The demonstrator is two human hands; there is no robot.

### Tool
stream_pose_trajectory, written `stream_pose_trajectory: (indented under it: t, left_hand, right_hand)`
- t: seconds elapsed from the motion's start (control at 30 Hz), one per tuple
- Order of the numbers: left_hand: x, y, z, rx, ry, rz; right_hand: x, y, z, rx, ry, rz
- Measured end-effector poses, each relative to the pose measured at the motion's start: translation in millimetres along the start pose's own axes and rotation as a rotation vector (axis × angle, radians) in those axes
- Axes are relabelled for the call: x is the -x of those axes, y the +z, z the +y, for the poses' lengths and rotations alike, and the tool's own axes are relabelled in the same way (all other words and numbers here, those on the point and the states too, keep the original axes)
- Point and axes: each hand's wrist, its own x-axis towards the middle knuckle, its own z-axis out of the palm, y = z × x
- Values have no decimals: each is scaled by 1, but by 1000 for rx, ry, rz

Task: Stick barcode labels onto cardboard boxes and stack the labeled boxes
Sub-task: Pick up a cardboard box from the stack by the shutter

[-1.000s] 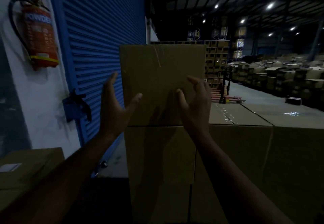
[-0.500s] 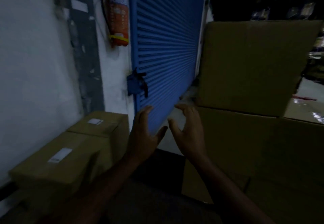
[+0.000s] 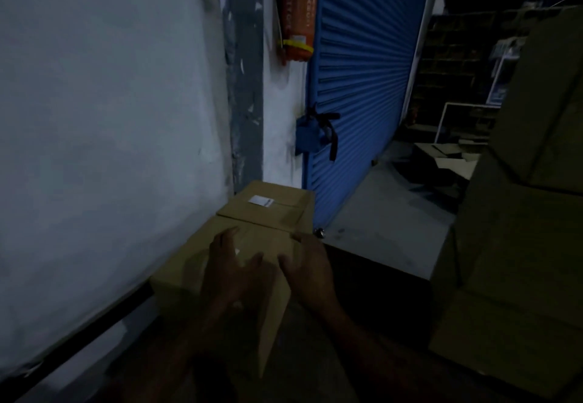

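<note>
Two cardboard boxes stand in a row along the white wall. The near box [image 3: 186, 263] lies under both my hands. My left hand [image 3: 228, 268] hovers over its top with fingers spread, covering most of a white label. My right hand [image 3: 307, 265] is over the box's right top edge, fingers relaxed and spread. I cannot tell whether either hand touches the cardboard. The far box [image 3: 284, 213] behind it carries a white barcode label [image 3: 261, 201] on its top.
A stack of large cardboard boxes [image 3: 520, 229] rises at the right. A blue roller shutter [image 3: 362, 87] and a red fire extinguisher [image 3: 298, 11] are straight ahead, the white wall [image 3: 110, 118] at the left. Flattened cardboard [image 3: 441, 162] lies on the floor beyond.
My view has swung left and down from the tall stack to the two boxes by the wall. Both hands have dropped from the stacked box to over the near box.
</note>
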Motion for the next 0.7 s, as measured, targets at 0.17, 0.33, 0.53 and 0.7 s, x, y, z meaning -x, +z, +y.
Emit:
stream_pose_trajectory:
  t: [0.17,0.33,0.53,0.7]
  left_hand:
    - [-36,-24,-70,-83,-122,-52]
    - [-64,-34,-118,-221,-252,-170]
    - [-69,-38,-138,-272,-291,-241]
    - [-39,-47,-123,-299,-294,-264]
  right_hand:
    - [0,60,-9,75,100,-129]
    - [-4,98,6,313,161,-233]
    - [-1,99,3,179,464,-375]
    - [29,77,-10,140,435,-280]
